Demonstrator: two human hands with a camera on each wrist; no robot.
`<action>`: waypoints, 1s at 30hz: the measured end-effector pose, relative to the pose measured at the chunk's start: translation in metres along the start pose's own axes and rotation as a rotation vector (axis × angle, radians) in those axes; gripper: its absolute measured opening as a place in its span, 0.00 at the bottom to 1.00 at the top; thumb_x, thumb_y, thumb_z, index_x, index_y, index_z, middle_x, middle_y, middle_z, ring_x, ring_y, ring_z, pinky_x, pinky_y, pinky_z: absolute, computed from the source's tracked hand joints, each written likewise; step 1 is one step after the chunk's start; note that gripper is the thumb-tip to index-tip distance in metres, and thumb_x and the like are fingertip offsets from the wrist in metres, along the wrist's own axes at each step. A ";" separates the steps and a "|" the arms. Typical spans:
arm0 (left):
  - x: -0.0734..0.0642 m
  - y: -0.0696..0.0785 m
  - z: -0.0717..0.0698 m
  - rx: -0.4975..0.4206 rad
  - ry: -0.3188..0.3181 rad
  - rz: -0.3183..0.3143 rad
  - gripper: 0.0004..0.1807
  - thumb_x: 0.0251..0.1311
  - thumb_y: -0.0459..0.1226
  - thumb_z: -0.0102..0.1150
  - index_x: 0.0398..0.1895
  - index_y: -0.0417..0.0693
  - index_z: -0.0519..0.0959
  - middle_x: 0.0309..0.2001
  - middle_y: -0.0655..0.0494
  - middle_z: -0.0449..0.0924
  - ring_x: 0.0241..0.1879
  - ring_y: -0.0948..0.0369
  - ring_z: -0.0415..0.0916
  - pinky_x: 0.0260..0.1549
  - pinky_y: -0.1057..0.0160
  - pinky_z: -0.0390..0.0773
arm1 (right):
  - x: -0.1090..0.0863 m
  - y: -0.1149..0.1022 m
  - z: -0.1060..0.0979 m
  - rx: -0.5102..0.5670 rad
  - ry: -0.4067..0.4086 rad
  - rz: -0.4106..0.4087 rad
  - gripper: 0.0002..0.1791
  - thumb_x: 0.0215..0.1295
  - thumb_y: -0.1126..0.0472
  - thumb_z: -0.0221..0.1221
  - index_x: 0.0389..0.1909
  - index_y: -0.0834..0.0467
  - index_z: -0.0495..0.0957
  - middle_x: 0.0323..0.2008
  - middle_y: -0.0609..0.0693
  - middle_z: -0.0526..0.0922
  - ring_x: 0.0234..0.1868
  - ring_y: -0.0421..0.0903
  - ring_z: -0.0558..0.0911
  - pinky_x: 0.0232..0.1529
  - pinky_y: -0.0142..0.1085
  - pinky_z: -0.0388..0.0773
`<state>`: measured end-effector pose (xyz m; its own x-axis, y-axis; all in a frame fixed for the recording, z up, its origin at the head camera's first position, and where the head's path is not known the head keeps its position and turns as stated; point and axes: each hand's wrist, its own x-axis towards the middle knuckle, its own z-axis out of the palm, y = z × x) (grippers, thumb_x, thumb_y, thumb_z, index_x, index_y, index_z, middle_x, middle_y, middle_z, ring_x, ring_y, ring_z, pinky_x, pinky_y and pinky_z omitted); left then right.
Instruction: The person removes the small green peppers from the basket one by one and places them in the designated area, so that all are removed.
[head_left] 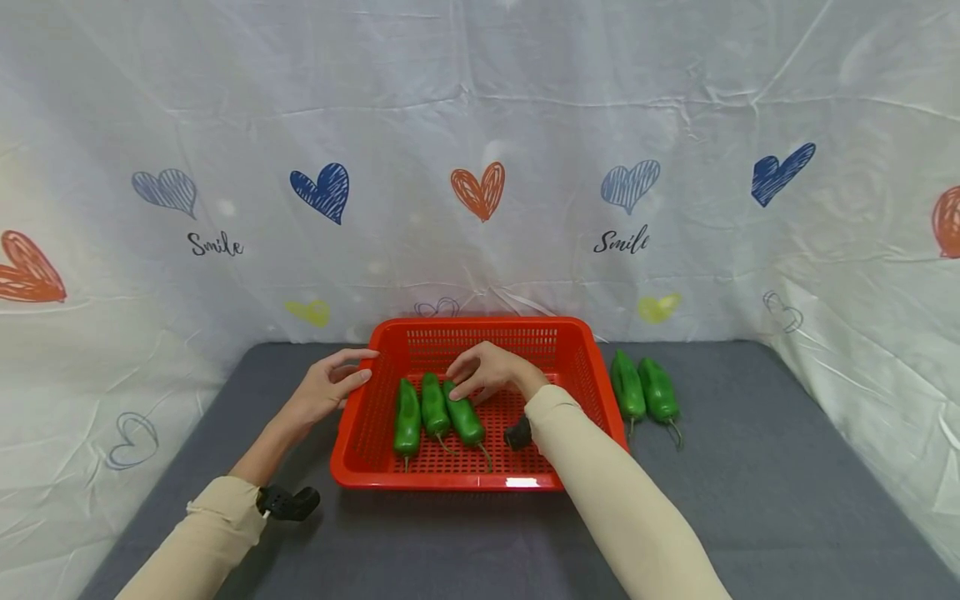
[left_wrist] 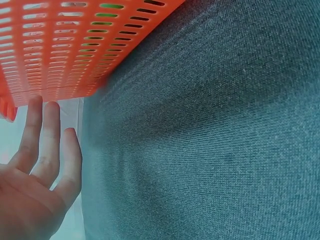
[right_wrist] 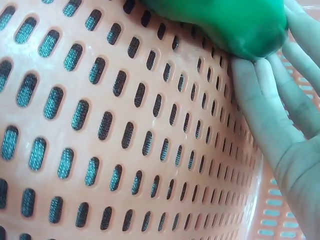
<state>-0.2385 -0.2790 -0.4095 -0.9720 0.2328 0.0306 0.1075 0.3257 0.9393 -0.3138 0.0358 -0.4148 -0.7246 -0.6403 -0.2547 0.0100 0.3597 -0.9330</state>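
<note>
A red plastic basket (head_left: 487,482) with slotted walls holds three green peppers side by side: a left one (head_left: 407,421), a middle one (head_left: 434,408) and a right one (head_left: 467,421). My right hand (head_left: 491,371) reaches inside and holds the far end of the right pepper, thumb against it and fingers round its tip. In the right wrist view the tip of this green pepper (right_wrist: 245,30) lies between the digits. At the basket's left rim, my left hand (head_left: 330,385) has its fingertips against the edge, fingers loosely extended along the outer wall (left_wrist: 60,45).
Two more green peppers, one (head_left: 627,385) beside the basket's right wall and another (head_left: 660,390) just right of it, lie on the dark grey cloth (head_left: 780,483). Behind the table hangs a white sheet (head_left: 547,108) printed with hearts.
</note>
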 end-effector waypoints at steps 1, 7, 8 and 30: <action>0.000 0.000 0.000 0.001 0.000 0.001 0.27 0.73 0.41 0.61 0.71 0.42 0.71 0.63 0.32 0.73 0.53 0.45 0.78 0.38 0.55 0.84 | 0.000 0.000 0.000 0.001 -0.001 -0.002 0.24 0.59 0.70 0.72 0.57 0.67 0.81 0.48 0.58 0.83 0.46 0.52 0.84 0.42 0.47 0.84; -0.001 0.001 0.000 0.014 0.000 -0.002 0.27 0.73 0.42 0.61 0.71 0.43 0.71 0.63 0.33 0.73 0.53 0.46 0.79 0.38 0.56 0.83 | -0.001 -0.001 -0.001 -0.007 -0.002 -0.015 0.24 0.60 0.71 0.72 0.57 0.68 0.81 0.49 0.57 0.83 0.47 0.52 0.84 0.42 0.48 0.84; -0.001 0.001 0.000 0.014 0.001 -0.004 0.27 0.73 0.42 0.61 0.71 0.43 0.71 0.63 0.33 0.73 0.53 0.46 0.79 0.38 0.56 0.83 | -0.001 -0.001 -0.001 -0.011 -0.001 -0.017 0.24 0.60 0.71 0.72 0.57 0.68 0.80 0.49 0.57 0.83 0.47 0.52 0.84 0.43 0.48 0.84; 0.000 0.000 -0.001 0.006 -0.005 0.002 0.27 0.73 0.41 0.60 0.71 0.42 0.71 0.62 0.31 0.73 0.50 0.48 0.81 0.37 0.55 0.84 | -0.007 -0.002 -0.010 0.036 -0.014 -0.020 0.24 0.60 0.71 0.71 0.58 0.66 0.80 0.49 0.57 0.85 0.47 0.52 0.85 0.45 0.52 0.82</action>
<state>-0.2391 -0.2796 -0.4096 -0.9708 0.2381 0.0304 0.1104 0.3303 0.9374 -0.3157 0.0459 -0.4090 -0.7152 -0.6568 -0.2389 0.0205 0.3220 -0.9465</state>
